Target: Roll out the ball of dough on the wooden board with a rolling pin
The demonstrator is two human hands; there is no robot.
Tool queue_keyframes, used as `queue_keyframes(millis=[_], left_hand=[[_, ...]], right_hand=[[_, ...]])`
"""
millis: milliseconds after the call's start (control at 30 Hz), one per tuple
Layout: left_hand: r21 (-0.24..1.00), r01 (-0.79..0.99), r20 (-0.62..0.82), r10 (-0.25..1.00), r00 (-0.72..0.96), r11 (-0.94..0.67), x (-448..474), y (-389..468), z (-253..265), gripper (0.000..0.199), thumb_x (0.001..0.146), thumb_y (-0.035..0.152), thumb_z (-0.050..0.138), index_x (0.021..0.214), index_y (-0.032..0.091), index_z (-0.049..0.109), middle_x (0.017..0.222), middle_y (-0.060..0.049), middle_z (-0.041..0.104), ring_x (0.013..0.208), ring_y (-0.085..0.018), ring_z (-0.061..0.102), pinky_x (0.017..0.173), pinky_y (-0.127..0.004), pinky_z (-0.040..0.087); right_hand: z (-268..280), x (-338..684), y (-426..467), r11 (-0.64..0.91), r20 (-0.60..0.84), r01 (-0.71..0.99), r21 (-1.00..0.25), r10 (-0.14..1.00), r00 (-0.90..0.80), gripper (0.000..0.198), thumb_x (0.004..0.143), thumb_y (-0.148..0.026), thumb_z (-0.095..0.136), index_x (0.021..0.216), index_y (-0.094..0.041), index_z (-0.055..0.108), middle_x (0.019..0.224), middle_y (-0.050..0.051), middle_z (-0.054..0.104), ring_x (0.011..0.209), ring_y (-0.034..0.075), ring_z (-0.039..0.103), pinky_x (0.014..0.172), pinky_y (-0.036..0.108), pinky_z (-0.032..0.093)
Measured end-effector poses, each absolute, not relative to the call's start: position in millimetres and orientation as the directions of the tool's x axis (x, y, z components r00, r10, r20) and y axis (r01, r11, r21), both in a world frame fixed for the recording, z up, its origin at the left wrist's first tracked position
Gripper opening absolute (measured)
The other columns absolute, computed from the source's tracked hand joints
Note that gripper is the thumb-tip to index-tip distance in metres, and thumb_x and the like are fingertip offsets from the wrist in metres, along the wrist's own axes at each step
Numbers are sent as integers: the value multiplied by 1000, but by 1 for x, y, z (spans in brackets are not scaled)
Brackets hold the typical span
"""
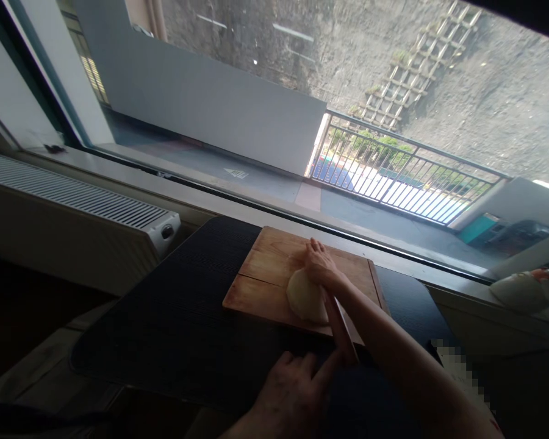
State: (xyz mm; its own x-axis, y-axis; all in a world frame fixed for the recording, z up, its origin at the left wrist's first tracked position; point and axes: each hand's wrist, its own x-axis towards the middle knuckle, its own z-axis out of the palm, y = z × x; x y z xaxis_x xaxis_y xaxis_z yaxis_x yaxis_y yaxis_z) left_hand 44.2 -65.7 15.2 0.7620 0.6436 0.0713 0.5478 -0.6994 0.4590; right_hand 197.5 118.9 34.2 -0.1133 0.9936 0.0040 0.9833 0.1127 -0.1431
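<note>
A round, pale piece of dough [305, 297] lies on a wooden cutting board [260, 262]. A wooden rolling pin [341, 329] slants along the dough's right edge, its near end past the board's front. My right hand [320, 262] rests palm down over the pin's far end and the dough's far edge, fingers stretched forward. The palm hides that end of the pin. Below the board, my left hand [297, 384] is palm down with fingers apart, one digit reaching right to touch the pin's near end. Shadow obscures its fingertips.
The board sits on a dark table [174, 305] against a window sill [283, 222]. A white radiator [132, 213] stands to the left. At the right on the sill is a pale, rounded object [521, 289]. Outside the glass is a balcony railing [407, 171].
</note>
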Motion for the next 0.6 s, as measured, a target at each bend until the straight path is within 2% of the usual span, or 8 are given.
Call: queue_keyframes(millis=[67,133,200,267,367,467,533,600], left_hand=[[450,577,102,681,725,-682,31,-54,20,41,85,21,44,126,27,44,95,-5,58,81,-18,56,76,-34,44],[414,665,150,768,623,-621,21,-30,29,29,89,21,37,112,23,55,92,-5,57,83,-18,56,76,-33,43],[375,748,224,836,501,-548,21,1,40,31,92,23,31,111,20,56,94,-7,58,86,-19,57,77,-33,43],[335,765,302,832,466,-550,33,33,49,36,94,23,24,115,17,53,103,-9,58,94,-20,56,84,-34,42],[293,703,301,760,576,-649,69,72,54,36,95,28,26,118,17,51,119,-9,56,110,-19,50,97,-35,35],[251,628,236,675,699,-737,110,99,50,33,94,34,35,116,18,54,125,-6,54,121,-20,42,106,-38,28],[229,605,182,644,743,-763,136,115,49,31,93,35,40,111,16,57,120,-7,57,118,-22,46,103,-44,32],[210,593,132,624,771,-777,157,129,52,29,91,35,47,110,16,57,114,-7,58,107,-21,54,93,-45,42]], right_hand=[[39,212,109,102,16,982,-156,995,-101,57,85,-12,34,141,-7,24,148,17,23,137,24,19,109,39,23],[41,217,93,130,42,976,-176,991,-124,63,83,-12,35,144,-11,17,150,13,21,138,22,17,110,39,22],[38,214,68,192,93,961,-197,980,-177,73,80,-12,38,146,-17,7,152,8,15,138,20,13,111,39,21],[31,211,33,232,145,954,-192,968,-206,80,78,-13,40,146,-19,0,152,8,15,138,21,15,111,41,24],[18,220,-25,216,191,971,-102,962,-194,78,79,-9,37,147,-20,1,150,12,21,136,26,22,106,48,30],[9,246,-67,185,241,983,-16,955,-176,77,78,-3,33,147,-25,7,148,10,27,133,26,30,102,48,37],[7,266,-78,136,275,991,-18,953,-126,73,80,-3,32,146,-27,11,145,9,34,129,24,37,98,44,41],[8,283,-77,82,317,995,-54,947,-61,66,84,-7,32,145,-26,16,139,8,42,123,23,44,95,42,45]])
